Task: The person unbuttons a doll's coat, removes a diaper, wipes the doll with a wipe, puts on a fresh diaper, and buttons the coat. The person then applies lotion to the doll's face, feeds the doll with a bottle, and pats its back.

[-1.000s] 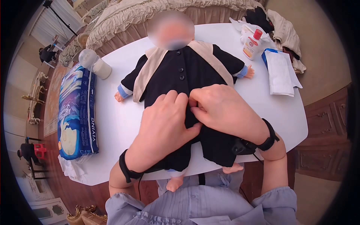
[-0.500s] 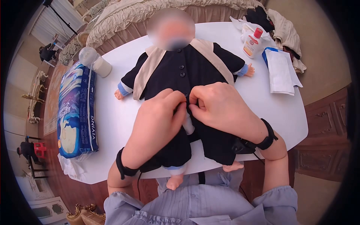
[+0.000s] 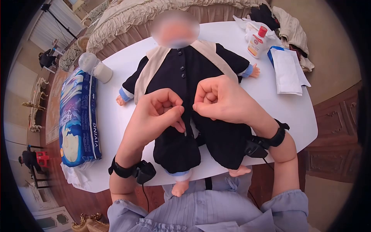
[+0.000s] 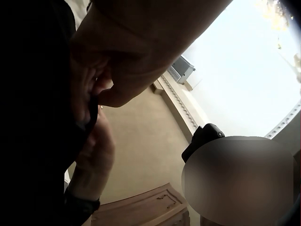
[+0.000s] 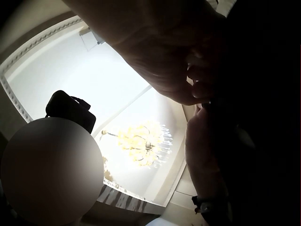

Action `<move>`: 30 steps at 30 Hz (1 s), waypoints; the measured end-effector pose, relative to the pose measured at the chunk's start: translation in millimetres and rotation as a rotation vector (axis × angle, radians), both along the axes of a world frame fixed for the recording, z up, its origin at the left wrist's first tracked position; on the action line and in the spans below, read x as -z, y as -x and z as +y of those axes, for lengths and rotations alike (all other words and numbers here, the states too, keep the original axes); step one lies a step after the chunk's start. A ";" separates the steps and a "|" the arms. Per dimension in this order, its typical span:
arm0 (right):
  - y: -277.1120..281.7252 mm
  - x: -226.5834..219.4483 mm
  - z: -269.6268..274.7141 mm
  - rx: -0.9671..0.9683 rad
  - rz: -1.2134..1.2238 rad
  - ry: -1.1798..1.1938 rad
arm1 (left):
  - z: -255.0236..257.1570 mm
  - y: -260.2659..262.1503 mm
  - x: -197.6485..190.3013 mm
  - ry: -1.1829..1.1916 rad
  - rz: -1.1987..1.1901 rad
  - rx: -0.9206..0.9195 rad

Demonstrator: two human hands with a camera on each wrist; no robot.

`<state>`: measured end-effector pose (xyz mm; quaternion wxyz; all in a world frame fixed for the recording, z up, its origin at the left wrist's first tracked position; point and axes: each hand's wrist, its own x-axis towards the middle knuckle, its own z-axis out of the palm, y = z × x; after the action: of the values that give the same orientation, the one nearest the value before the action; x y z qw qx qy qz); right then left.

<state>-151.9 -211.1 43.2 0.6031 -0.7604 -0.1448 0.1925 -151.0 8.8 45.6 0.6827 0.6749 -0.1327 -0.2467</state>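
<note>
Both hands have drawn a bit further apart since the earlier frame, the left wrist has rolled, and the pale patch that showed between the doll's legs is mostly covered by black cloth now. Biggest thing first: the white table (image 3: 116, 149), with the doll (image 3: 180, 188) lying face up on it, feet toward the person. It's wearing a black outfit (image 3: 203, 69) with beige panels, right in the middle of the table, and a fat blue package (image 3: 78, 120) sits off to the doll's side, by the table edge. As for the hands, the left hand (image 3: 152, 116) is curled with thumb and index closed together, and the wrist view shows them pinching a black cloth edge. Right hand (image 3: 222, 98) is curled up too, thumb against the index finger, looks like it's got the other bit of the front, though it's pretty dark in its wrist view. Smallest stuff: the buttons (image 3: 182, 68) down the chest. Going by those, I'd say the upper front is done up and the lower part around the hands and legs is what's left. Can't tell if the button at the fingers is through its hole, tbh.
</note>
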 end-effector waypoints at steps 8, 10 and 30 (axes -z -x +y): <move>1.0 -2.5 1.5 0.023 0.005 -0.018 | -1.1 1.0 0.1 -0.012 -0.018 0.013; 0.4 -4.1 1.5 0.015 0.042 -0.044 | -2.8 2.4 1.2 -0.002 -0.035 0.005; -1.5 4.3 2.1 0.047 0.093 -0.232 | -11.1 11.4 2.8 0.014 -0.105 -0.073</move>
<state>-150.4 -209.0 38.9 0.6974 -0.6790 -0.1202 0.1954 -162.5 -2.2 42.8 0.6880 0.6866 -0.1454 -0.1848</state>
